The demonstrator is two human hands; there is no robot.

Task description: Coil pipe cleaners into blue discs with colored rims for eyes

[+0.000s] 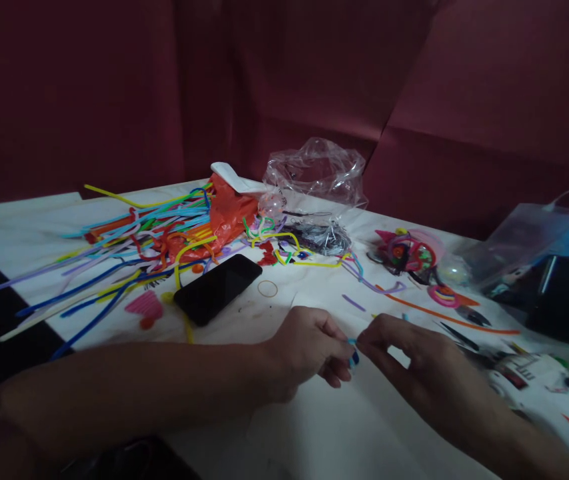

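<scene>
Over the white table, my left hand (314,347) pinches a small piece of blue pipe cleaner (354,359), dark blue with a light blue end. Most of that piece is hidden behind the fingers. From the other side, my right hand (409,347) closes thumb and forefinger on its light blue tip. The fingertips of both hands are almost touching. A short purple pipe cleaner piece (353,303) lies just beyond them. Scissors (457,335) with dark blades rest beside my right hand, their handles partly covered.
Many coloured pipe cleaners (129,233) spill from a red bag (232,210) at the left. A black phone (218,288) and a rubber band (267,289) lie in front. Clear plastic bag (317,170) stands behind. A white glue gun (532,373) and an orange pipe cleaner (454,316) are at right.
</scene>
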